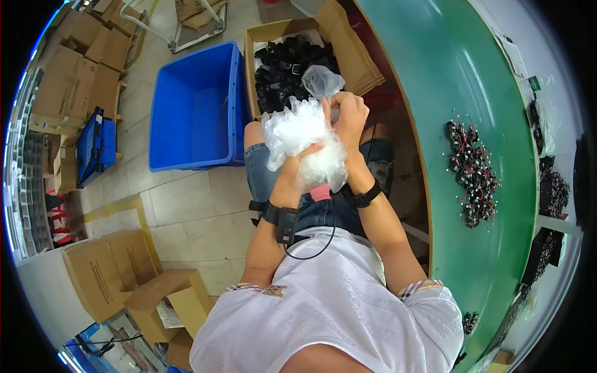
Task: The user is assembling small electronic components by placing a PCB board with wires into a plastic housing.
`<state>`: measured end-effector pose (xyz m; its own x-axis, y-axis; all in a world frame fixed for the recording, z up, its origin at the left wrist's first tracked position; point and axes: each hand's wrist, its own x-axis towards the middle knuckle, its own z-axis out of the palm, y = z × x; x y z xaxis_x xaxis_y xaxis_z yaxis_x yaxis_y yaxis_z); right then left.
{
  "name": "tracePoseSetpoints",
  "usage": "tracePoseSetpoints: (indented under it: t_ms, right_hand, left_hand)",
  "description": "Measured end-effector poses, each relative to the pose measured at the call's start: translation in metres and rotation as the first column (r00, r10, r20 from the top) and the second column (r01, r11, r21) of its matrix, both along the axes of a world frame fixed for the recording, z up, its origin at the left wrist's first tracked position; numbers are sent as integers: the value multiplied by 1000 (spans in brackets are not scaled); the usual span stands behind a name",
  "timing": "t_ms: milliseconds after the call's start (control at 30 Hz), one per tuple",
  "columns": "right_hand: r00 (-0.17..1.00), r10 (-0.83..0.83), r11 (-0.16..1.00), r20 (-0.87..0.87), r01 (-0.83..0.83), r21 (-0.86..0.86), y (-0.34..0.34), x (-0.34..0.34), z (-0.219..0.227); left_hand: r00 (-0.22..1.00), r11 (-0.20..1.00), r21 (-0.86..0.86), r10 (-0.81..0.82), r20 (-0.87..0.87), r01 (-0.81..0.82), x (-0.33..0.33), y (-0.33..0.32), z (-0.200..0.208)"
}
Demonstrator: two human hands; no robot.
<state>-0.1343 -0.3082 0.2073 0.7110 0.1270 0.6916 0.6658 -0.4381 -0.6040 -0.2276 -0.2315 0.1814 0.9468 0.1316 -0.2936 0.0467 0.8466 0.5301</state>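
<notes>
The right hand's grip (351,118) is closed, fingers and thumb drawn together at the neck of a clear plastic bag (322,79). The left hand's grip (310,150) sits in among a bunch of crumpled white, see-through plastic (292,127), which hides most of it; I cannot tell how far its fingers close. The bunch lies above the person's lap, around the left hand and just beside the right, and a small pink piece (320,193) shows under its lower edge. Each wrist wears a black strap (365,196), and a thin black cable (329,241) loops below the left one.

Beyond the hands stands an open cardboard box (351,46) with a heap of small black parts (292,62) inside; the clear bag overlaps its near side in view. Left of the box is a blue bin (198,127). Along the right runs a green bench (398,37) bearing a pile of small wired parts (471,174). More cardboard boxes (102,273) stand at the lower left.
</notes>
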Motion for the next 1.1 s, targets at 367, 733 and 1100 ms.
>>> tracePoseSetpoints:
  t_ms: [367, 733, 1100]
  right_hand:
    - [805, 472, 845, -358, -298, 444, -2, -3, -15]
    - [358, 890, 335, -281, -96, 937, -56, 20, 10]
    - [439, 820, 467, -367, -143, 873, -73, 67, 27]
  left_hand:
    - [952, 981, -159, -55, 301, 107, -19, 2, -7]
    - [808, 931, -253, -69, 586, 263, 9, 68, -13]
    - [958, 933, 359, -83, 275, -22, -19, 69, -6]
